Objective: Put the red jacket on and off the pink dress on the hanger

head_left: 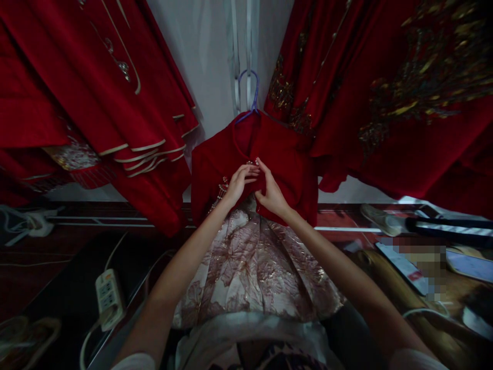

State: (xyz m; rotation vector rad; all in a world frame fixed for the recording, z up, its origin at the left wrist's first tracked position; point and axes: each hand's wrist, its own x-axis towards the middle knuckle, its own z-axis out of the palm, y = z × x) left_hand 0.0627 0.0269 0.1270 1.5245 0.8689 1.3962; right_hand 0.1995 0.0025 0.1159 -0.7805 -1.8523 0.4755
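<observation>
A red jacket (215,149) with a stand collar hangs on a purple hanger (256,95) right in front of me. Beaded trim decorates its left side in my view. At the upper front opening, my left hand (239,184) has its fingers reaching across to the right, closed on the cloth near a small shiny fastening. My right hand (271,194) grips the opposite front edge, its upper digit pointing at that fastening and its other fingers bent lower down. The exact grip points are partly hidden. Below the jacket, a pale floral brocade skirt (250,272) spreads over my lap.
Red garments with pale piping (146,108) hang on the left, and red garments with gold embroidery (408,97) on the right. A power strip (110,298) lies on a dark surface at lower left. A phone (400,264) rests at right, near a person's shoe (379,220).
</observation>
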